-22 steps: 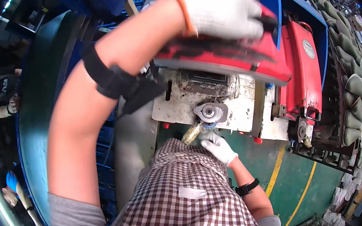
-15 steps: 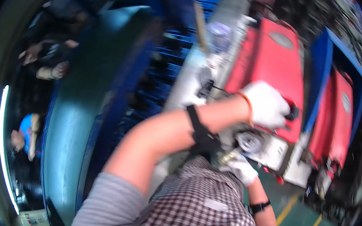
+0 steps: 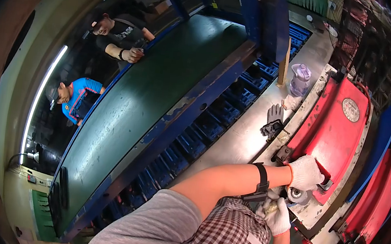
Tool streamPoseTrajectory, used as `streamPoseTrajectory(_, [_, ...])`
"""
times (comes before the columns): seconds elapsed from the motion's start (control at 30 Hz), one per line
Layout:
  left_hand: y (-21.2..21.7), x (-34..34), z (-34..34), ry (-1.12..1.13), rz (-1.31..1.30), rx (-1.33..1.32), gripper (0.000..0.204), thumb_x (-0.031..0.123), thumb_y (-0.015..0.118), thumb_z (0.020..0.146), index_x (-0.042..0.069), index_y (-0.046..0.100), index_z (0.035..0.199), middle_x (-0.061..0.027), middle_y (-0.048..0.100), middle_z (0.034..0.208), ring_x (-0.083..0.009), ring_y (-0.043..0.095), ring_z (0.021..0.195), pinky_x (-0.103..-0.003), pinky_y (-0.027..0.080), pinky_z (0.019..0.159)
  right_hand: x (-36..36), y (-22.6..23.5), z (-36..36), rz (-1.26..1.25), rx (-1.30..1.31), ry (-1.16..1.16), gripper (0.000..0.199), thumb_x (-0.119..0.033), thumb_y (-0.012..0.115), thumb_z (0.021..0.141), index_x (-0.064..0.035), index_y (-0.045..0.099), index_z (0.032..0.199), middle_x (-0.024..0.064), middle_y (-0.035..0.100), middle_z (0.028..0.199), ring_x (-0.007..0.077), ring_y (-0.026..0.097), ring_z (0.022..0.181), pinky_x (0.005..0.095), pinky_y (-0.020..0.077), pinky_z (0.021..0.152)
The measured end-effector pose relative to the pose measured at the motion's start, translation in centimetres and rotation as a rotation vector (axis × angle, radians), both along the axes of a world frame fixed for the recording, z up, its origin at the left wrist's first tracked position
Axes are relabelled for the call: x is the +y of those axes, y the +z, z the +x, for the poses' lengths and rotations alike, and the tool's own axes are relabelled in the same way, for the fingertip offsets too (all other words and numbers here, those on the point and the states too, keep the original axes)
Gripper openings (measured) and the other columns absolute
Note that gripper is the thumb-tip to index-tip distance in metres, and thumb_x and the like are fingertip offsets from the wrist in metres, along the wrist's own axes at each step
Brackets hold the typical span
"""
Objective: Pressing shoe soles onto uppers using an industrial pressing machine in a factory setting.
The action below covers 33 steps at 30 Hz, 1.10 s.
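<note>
My left hand (image 3: 307, 173), in a white knit glove, reaches across to the lower end of a red machine cover (image 3: 338, 133). Its fingers are closed at a black handle (image 3: 325, 182) on that cover, partly hidden by the glove. Just below it, close to my checked apron, my gloved right hand (image 3: 277, 217) is closed around a small yellowish piece (image 3: 271, 208), whose kind I cannot make out. Between the two hands and the cover shows a round metal part (image 3: 296, 194) on the machine's white base.
A second red cover (image 3: 376, 191) with a blue panel (image 3: 379, 148) stands at right. On the metal bench (image 3: 229, 162) lie a grey glove (image 3: 274, 119) and a purple bottle (image 3: 299, 80). Left runs a green conveyor belt (image 3: 155, 93); two people (image 3: 121, 36) stand beyond it.
My view has turned, so the machine and belt now appear slanted and sharper. My left hand stays at the red cover's lower end; my right hand stays near my apron with the yellowish piece.
</note>
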<state>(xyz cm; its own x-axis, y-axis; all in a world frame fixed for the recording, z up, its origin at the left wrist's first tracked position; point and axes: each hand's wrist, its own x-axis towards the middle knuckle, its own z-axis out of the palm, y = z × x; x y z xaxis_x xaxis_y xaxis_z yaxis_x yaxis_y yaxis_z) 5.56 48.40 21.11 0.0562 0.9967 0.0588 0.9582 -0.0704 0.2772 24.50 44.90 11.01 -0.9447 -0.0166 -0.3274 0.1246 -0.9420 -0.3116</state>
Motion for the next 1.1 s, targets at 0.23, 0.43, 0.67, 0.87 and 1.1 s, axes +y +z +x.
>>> streamPoseTrajectory(0.23, [0.4,-0.5,-0.2,0.032,-0.016,-0.014,0.031,0.042,0.072,0.083,0.011,0.070,0.081,-0.0100,0.069,0.066,-0.0322,0.071,0.065,-0.049,0.055,0.062,5.7,-1.1,8.1,0.169,-0.319,-0.097,0.048,-0.053,0.054,0.104,-0.0116,0.061,0.128,0.0016,0.060,0.070,0.0181,0.056,0.055,0.0351,0.0491,0.052])
streamPoseTrajectory(0.43, [1.1,-0.2,0.6,0.026,0.027,-0.001,0.031,0.041,0.071,0.082,0.010,0.070,0.077,-0.0100,0.068,0.066,-0.0326,0.072,0.067,-0.049,0.056,0.063,9.8,-2.1,14.4,0.754,-0.400,-0.468,0.048,-0.036,0.063,0.104,-0.0018,0.056,0.137,0.0003,0.055,0.066,0.0130,0.052,0.051,0.0273,0.0433,0.044])
streamPoseTrajectory(0.67, [1.9,0.0,1.3,0.043,0.219,-0.059,0.049,0.059,0.066,0.086,0.014,0.064,0.068,-0.0123,0.060,0.057,-0.0324,0.067,0.056,-0.045,0.054,0.055,16.1,5.1,24.0,1.834,-0.897,-0.931,0.035,-0.016,0.062,0.103,0.0079,0.063,0.129,0.0132,0.069,0.115,0.0210,0.065,0.104,0.0347,0.0503,0.097])
streamPoseTrajectory(0.87, [1.4,-0.1,3.5,0.264,0.281,-0.294,0.020,0.034,0.069,0.093,0.014,0.072,0.092,-0.0074,0.070,0.083,-0.0282,0.071,0.075,-0.041,0.056,0.067,21.7,6.5,34.0,1.903,-1.618,-0.727,0.044,-0.037,0.061,0.100,-0.0026,0.071,0.126,0.0239,0.070,0.120,0.0396,0.066,0.115,0.0447,0.0491,0.103])
streamPoseTrajectory(1.1, [1.7,4.6,13.6,0.222,0.673,-0.558,0.027,0.008,0.073,0.085,0.005,0.067,0.112,-0.0129,0.070,0.104,-0.0314,0.068,0.100,-0.041,0.053,0.091,21.1,3.4,36.7,1.546,-1.674,-0.459,0.066,-0.061,0.046,0.100,-0.0065,0.069,0.129,0.0282,0.068,0.123,0.0451,0.064,0.118,0.0488,0.0493,0.102])
